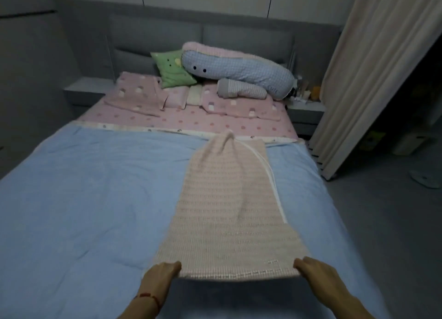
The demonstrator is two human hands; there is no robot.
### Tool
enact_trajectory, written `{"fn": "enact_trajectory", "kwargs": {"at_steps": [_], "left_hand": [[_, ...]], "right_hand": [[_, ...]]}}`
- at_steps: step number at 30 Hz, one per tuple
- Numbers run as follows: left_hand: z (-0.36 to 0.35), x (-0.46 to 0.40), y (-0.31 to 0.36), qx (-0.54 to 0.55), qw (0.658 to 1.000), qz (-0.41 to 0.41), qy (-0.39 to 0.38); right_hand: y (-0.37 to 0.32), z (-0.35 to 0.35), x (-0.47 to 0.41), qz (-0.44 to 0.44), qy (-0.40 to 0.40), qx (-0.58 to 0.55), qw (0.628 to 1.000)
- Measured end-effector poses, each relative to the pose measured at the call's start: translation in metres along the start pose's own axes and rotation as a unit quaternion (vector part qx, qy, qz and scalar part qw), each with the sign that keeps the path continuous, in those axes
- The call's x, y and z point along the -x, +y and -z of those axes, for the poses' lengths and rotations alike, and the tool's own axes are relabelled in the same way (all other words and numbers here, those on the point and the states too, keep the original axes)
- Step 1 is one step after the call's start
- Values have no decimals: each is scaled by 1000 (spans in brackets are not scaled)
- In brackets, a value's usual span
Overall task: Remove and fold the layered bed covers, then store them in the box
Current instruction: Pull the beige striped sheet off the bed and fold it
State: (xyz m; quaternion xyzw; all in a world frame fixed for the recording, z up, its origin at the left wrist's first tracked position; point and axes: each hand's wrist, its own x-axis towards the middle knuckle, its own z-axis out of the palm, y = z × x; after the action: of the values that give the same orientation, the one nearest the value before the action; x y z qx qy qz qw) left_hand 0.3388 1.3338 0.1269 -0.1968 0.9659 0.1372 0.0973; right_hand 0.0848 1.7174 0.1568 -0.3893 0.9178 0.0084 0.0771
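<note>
The left hand (162,272) and right hand (311,269) each grip one near corner of the pink waffle-weave cover (227,211), fingers curled around its hem. The cover lies lengthwise, folded narrow, on the blue quilt (95,194), its far end bunched near the pink dotted sheet (203,123).

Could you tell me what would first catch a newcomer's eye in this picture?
A pale pink woven cover stretches up the middle of the blue quilt, its near corners pinched by the left hand and right hand. At the headboard lies a long blue checked pillow with dot eyes.
</note>
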Motion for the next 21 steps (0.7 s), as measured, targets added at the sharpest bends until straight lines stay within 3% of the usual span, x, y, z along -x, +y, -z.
{"fn": "enact_trajectory", "kwargs": {"at_steps": [2,3,6,9,11,15,21], "left_hand": [[-30,21,-6,34,999,-16,-37],[-47,28,-8,27,999,-28,-9],[-74,56,-2,-12,998,-26,-58],[-92,60,-10,23,977,31,-208],[-87,43,-7,44,960,67,-270],[-57,-43,13,39,963,95,-248],[-41,-235,33,18,983,74,-166]], "right_hand": [[-10,-20,26,1,-18,-5,1000],[-14,-29,37,-11,-33,-14,999],[-17,-65,58,-22,-100,-29,994],[-20,-82,62,-10,-239,-53,970],[-21,-85,42,-51,-268,-127,954],[-17,-97,-35,-68,-252,-202,944],[0,-109,-220,-50,-188,-207,959]]}}
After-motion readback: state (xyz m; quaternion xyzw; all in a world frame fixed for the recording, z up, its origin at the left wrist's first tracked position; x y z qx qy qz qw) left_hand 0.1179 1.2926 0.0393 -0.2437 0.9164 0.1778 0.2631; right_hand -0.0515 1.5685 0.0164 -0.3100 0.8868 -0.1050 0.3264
